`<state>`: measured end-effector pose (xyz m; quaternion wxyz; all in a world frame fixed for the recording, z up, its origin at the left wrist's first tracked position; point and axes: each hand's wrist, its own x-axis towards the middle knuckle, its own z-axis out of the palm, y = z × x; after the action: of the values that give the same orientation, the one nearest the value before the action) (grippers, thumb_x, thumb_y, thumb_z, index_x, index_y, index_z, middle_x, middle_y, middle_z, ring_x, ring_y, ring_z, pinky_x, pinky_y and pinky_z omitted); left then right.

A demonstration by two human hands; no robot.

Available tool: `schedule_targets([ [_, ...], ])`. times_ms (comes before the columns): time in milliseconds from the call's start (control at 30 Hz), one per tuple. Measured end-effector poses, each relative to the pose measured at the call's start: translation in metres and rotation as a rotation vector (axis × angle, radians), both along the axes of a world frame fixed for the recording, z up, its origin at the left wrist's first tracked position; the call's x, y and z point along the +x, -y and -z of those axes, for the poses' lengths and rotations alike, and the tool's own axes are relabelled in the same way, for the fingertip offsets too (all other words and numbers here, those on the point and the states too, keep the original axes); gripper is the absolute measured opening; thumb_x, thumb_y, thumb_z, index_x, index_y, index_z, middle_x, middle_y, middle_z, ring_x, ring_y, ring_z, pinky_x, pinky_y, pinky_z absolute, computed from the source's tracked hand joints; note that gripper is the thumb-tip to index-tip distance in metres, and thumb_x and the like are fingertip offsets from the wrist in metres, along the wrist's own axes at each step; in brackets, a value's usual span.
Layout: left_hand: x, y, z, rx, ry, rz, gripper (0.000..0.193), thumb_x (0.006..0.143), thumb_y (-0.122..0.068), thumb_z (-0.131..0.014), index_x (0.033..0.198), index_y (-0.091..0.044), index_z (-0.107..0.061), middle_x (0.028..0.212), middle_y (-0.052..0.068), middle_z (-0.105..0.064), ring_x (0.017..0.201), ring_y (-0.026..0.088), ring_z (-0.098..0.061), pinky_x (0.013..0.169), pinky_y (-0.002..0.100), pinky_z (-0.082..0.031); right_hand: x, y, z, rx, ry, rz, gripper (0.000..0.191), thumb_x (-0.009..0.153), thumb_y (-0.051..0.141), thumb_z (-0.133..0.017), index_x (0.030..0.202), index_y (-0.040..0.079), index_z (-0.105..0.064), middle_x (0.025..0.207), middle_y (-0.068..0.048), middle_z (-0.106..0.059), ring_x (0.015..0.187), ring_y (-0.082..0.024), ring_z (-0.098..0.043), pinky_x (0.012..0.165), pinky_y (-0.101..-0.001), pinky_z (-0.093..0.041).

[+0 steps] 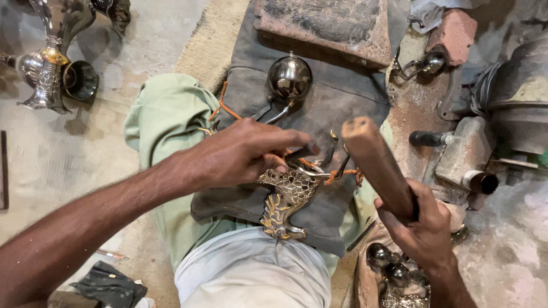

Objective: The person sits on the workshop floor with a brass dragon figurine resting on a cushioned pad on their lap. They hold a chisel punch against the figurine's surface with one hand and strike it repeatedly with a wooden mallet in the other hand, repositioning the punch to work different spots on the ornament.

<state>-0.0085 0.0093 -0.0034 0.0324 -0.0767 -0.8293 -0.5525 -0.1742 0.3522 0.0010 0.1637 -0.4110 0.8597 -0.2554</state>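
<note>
R hand grips wooden stick; L hand pins brass casting.

The single head camera looks steeply down, close over the person's lap, with the forearms entering from 7 and 5 o'clock.

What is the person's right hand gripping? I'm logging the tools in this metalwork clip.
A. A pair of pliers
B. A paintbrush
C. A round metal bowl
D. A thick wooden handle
D: the right hand is closed around a thick wooden handle raised beside the lap, while the left hand presses on the ornate brass piece lying on the dark pad.
</note>
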Motion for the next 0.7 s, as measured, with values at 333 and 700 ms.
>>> schedule_targets([
  [333,-0.005,0.005,-0.001,-0.006,-0.001,0.036,0.054,0.089,0.005,-0.063,0.141,-0.005,-0.053,0.096,0.013,-0.077,0.086,0.028,-0.078,0.069,0.041,-0.061,0.001,0.005,-0.005,-0.165,0.238,0.144,0.048,0.089,0.016,-0.084,0.122,0.003,-0.052,0.079,-0.012,-0.067,0.063,-0.018,-0.066,0.054,-0.0301,-0.054],
  [700,-0.007,0.005,-0.001,-0.073,0.052,0.012,0.061,0.080,0.009,-0.062,0.139,-0.006,-0.056,0.089,0.013,-0.077,0.081,0.030,-0.077,0.065,0.044,-0.058,-0.013,-0.004,0.005,-0.059,-0.026,-0.071,0.049,0.080,0.019,-0.081,0.119,0.004,-0.056,0.078,-0.008,-0.069,0.064,-0.015,-0.069,0.054,-0.0292,-0.056],
])
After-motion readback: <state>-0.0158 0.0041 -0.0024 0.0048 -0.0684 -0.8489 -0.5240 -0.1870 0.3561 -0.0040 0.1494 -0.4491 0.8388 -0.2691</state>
